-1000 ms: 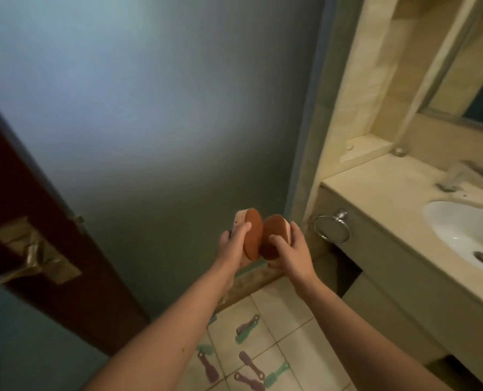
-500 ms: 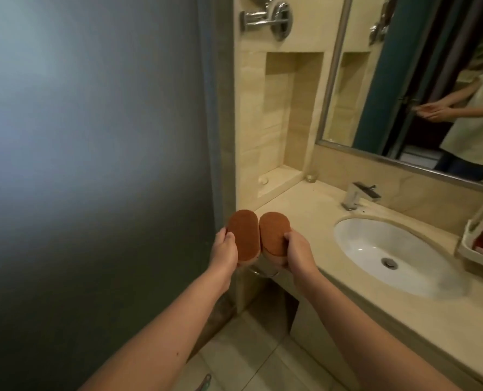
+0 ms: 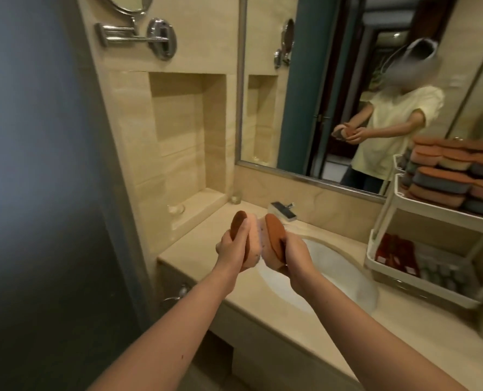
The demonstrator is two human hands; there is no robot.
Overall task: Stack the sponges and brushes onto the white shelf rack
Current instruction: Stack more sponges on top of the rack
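Note:
My left hand [image 3: 233,247] grips an oval sponge [image 3: 252,238] with a brown scrub face and a pale pink body. In my right hand [image 3: 296,253] is a second sponge of the same kind [image 3: 272,239]. Both sponges are held upright side by side, pink sides touching, above the left part of the sink basin [image 3: 347,280]. The white shelf rack [image 3: 432,210] stands on the counter at the right. Its upper tiers carry stacked orange, grey and yellow sponges [image 3: 457,176]. Red packets [image 3: 395,251] lie in its lower tier.
A beige counter [image 3: 200,244] runs along the wall, with a chrome tap [image 3: 284,211] behind the basin. A large mirror [image 3: 347,80] shows a person in a yellow shirt. A wall niche [image 3: 183,131], a chrome mirror arm [image 3: 138,38] and a frosted glass panel [image 3: 31,165] are at the left.
The view has swung right and up from the glass panel and floor to the counter, so the rack came into sight. Both hands kept their sponges and turned them, showing the pink sides.

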